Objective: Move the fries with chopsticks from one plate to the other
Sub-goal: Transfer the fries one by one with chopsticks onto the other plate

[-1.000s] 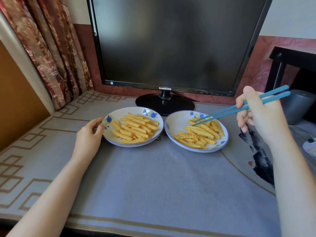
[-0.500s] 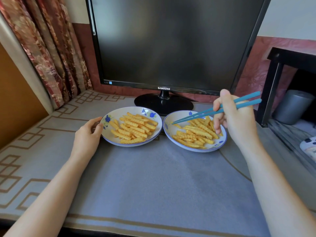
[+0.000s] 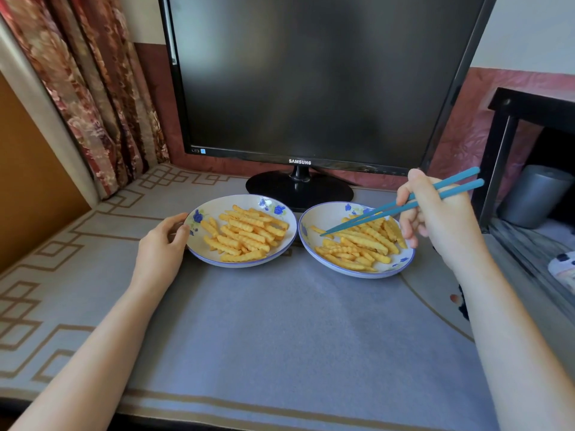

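Two white plates with blue flowers stand side by side on the table, each holding crinkle-cut fries. My left hand (image 3: pixel 161 247) grips the left rim of the left plate (image 3: pixel 205 258), whose fries (image 3: pixel 245 237) lie in a heap. My right hand (image 3: pixel 435 219) holds a pair of blue chopsticks (image 3: pixel 404 203) over the right plate (image 3: pixel 323 213). Their tips are down at the left side of that plate, touching a lone fry (image 3: pixel 320 230) apart from the main pile of fries (image 3: pixel 361 247). No fry is lifted.
A black monitor (image 3: pixel 311 79) on a round stand (image 3: pixel 298 189) rises right behind the plates. A patterned curtain (image 3: pixel 93 88) hangs at the left. At the right are a black frame (image 3: pixel 501 157) and a grey cylindrical container (image 3: pixel 535 194). A grey cloth (image 3: pixel 280 331) covers the table.
My right hand has moved left and down, bringing the chopstick tips from the right plate's far side to its left part. My left hand has stayed on the left plate.
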